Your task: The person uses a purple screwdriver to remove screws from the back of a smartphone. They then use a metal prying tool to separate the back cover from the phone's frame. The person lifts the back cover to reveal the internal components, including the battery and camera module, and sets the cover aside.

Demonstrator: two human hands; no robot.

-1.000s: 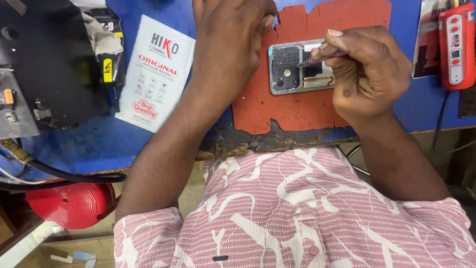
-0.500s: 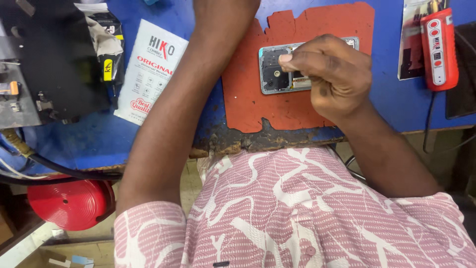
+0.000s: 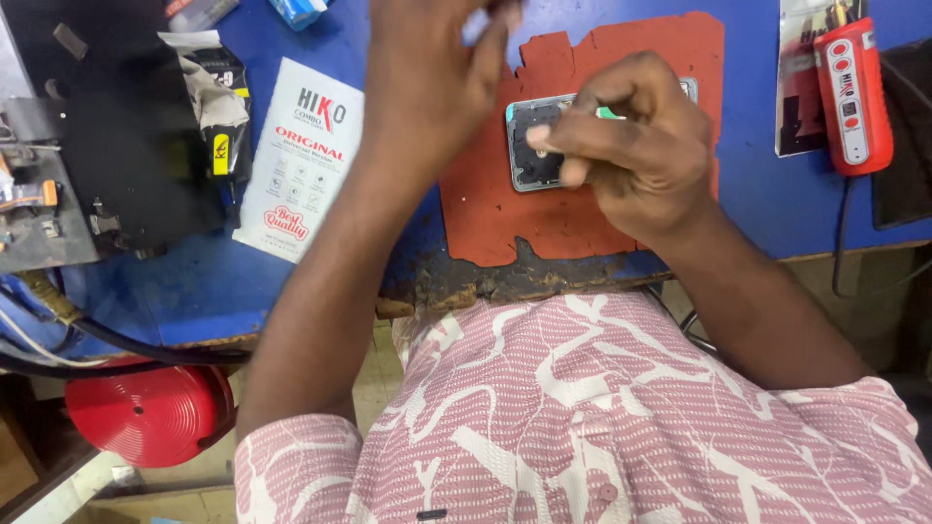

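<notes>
Since half a second ago the left hand (image 3: 427,87) is lifting off the mat toward the top edge of the view, its fingers blurred and loosely spread, gripping nothing that shows, while the right hand (image 3: 631,146) is staying low over the phone (image 3: 532,146). That phone is lying with its camera end exposed on the worn orange mat (image 3: 544,218), near the front edge of the blue bench (image 3: 146,301), and the right hand is covering most of it. The right fingers are clenching in a tight pinch over the phone's middle; a sliver of something green is peeking out beside the knuckles, but whether they are gripping a tool or a part cannot be told. With the left hand off it, the phone is sitting unbraced, so a hard push from the right could, I judge, skid it across the mat or let a tip slip across the body. The mat's ragged front edge is offering little margin there. Around it, a white printed packet (image 3: 301,160) is lying to the left beside a black fixture (image 3: 107,136), a red handheld tool (image 3: 854,92) is resting at the right with its cord trailing down, and a red round object (image 3: 146,412) is sitting below the bench; none is blocking the hands.
</notes>
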